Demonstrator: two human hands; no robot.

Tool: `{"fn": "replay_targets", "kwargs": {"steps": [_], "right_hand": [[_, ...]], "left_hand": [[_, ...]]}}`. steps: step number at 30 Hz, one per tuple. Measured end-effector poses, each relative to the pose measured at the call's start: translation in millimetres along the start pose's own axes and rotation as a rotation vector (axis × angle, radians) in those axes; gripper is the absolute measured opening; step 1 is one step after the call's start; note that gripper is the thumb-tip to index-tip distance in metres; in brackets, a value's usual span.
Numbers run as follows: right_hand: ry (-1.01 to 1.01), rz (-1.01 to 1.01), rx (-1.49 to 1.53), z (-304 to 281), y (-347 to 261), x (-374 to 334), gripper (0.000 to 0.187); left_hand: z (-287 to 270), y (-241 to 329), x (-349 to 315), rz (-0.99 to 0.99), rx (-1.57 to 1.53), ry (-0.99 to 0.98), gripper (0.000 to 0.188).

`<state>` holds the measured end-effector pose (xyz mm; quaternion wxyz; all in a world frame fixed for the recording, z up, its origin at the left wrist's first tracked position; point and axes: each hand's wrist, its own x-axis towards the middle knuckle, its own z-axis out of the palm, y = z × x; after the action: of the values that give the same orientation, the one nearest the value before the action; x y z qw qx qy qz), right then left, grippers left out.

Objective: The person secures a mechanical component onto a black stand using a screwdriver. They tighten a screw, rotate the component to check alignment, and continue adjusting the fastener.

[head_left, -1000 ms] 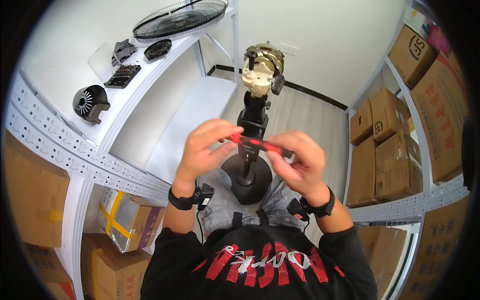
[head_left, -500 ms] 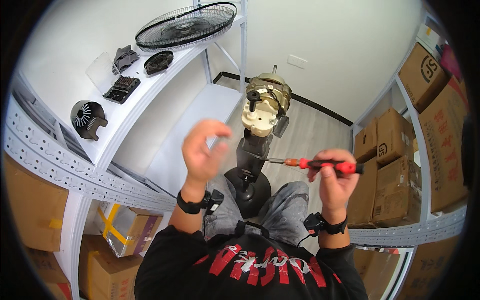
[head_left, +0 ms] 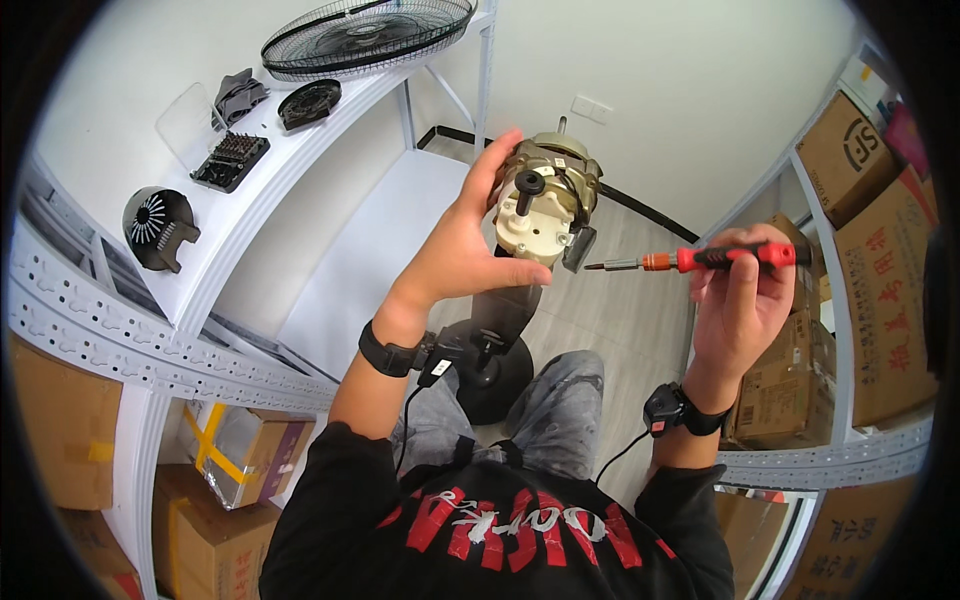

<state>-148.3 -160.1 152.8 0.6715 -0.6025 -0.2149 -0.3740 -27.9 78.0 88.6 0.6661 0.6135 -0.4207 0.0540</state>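
An electric fan's motor [head_left: 535, 235], with a cream gear housing, a black knob on top and a bare shaft at the far end, stands on a dark column [head_left: 505, 315] above a round black base [head_left: 490, 375]. My left hand [head_left: 450, 250] is wrapped round the motor's left side, thumb across the near end and fingers along the far side. In my right hand [head_left: 740, 300] is a red and black screwdriver [head_left: 690, 260]. It lies nearly level, its tip pointing left, a short way to the right of the motor and not touching it.
On the white shelf [head_left: 290, 155] at left are a fan grille [head_left: 370, 40], a round black part [head_left: 310, 103], a grey cloth [head_left: 238, 97], a bit case [head_left: 230, 162] and a black motor cover [head_left: 160, 230]. Cardboard boxes [head_left: 880, 250] fill the right rack.
My left hand has moved up and closed round the motor. My right hand has moved right and up with the screwdriver, whose tip has left the column. The motor sits slightly more to the right.
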Motion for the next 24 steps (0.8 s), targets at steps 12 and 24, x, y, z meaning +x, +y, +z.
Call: {"fn": "replay_targets", "kwargs": {"steps": [12,24], "right_hand": [[-0.171,-0.034,-0.180,39.9,0.9,42.1,0.016],[-0.092,-0.096,-0.270,32.4,-2.2,52.2,0.029]], "left_hand": [[25.1,-8.6,-4.8,0.039,-0.046,0.095,0.119],[30.8,2.5,-4.7,-0.006,-0.088,0.132,0.107]]}}
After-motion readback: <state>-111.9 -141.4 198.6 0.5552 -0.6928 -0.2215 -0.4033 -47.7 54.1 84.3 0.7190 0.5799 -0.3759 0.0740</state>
